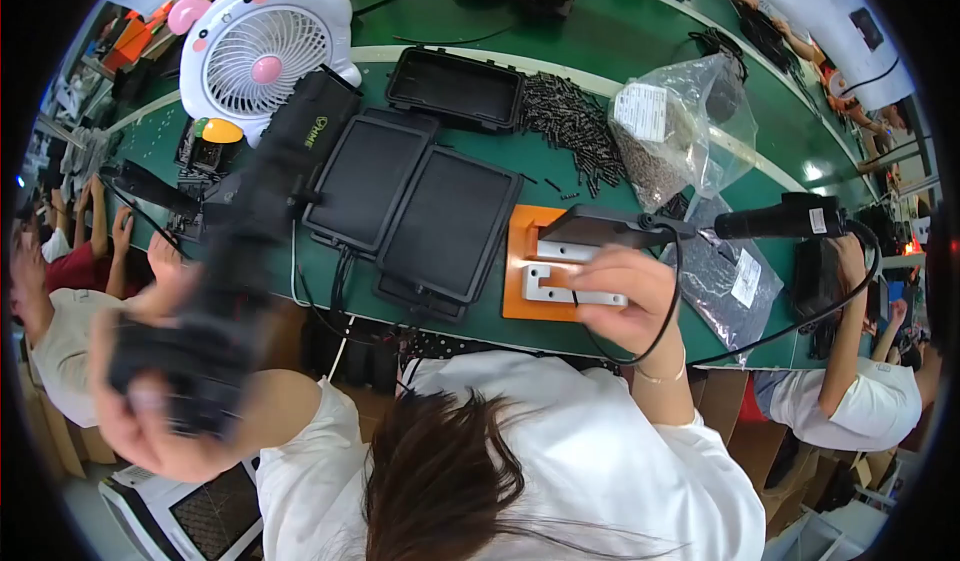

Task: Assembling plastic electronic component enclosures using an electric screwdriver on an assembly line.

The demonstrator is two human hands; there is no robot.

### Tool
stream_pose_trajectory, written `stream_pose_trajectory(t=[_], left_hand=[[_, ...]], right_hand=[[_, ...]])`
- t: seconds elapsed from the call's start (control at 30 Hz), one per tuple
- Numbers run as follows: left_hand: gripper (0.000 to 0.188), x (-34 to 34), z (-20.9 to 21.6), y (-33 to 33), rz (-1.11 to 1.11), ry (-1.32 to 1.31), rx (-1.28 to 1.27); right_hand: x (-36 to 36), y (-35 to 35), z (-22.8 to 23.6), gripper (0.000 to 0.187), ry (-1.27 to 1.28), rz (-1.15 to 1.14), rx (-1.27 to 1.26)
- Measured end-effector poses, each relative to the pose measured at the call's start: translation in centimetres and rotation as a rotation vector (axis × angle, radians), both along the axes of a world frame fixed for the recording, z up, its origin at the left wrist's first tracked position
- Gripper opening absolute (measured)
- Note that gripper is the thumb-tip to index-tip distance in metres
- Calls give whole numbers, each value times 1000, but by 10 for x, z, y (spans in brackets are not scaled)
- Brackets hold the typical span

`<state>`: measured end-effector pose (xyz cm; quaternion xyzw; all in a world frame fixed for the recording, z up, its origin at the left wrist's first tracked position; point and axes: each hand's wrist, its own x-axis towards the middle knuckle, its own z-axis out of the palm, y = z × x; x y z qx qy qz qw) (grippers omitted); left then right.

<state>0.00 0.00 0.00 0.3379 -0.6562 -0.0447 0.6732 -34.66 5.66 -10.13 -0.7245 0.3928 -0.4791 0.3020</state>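
currently, in the head view, a blurred black device (268, 199) marked with greenish lettering (317, 131) is gripped by the left hand (140, 433), its fingers wrapped round one end. the right hand (635, 296) is held half curled over an orange fixture (560, 312), beside a tilted black panel (595, 226); whether anything is pinched cannot be told. printed white labels (641, 111) are borne by a clear bag (722, 116), a grey bag (715, 291) and a black-handled tool (765, 223).

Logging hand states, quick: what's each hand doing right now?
Left hand: closed, holding a black device.
Right hand: partly curled over the orange fixture; whether it grips anything cannot be told.
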Motion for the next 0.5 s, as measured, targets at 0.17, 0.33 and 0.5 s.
stream_pose_trajectory(t=[0.17, 0.33, 0.5], left_hand=[[25, -123, 5, -22, -659, -712, 440], [17, -171, -29, -26, -880, -428, 447], [15, -176, -43, -43, -895, -394, 393]], right_hand=[[9, -15, 13, 80, -390, 162, -220], [5, 5, 34, 46, 61, -256, -270], [-25, 37, 13, 40, -6, -407, -144]])
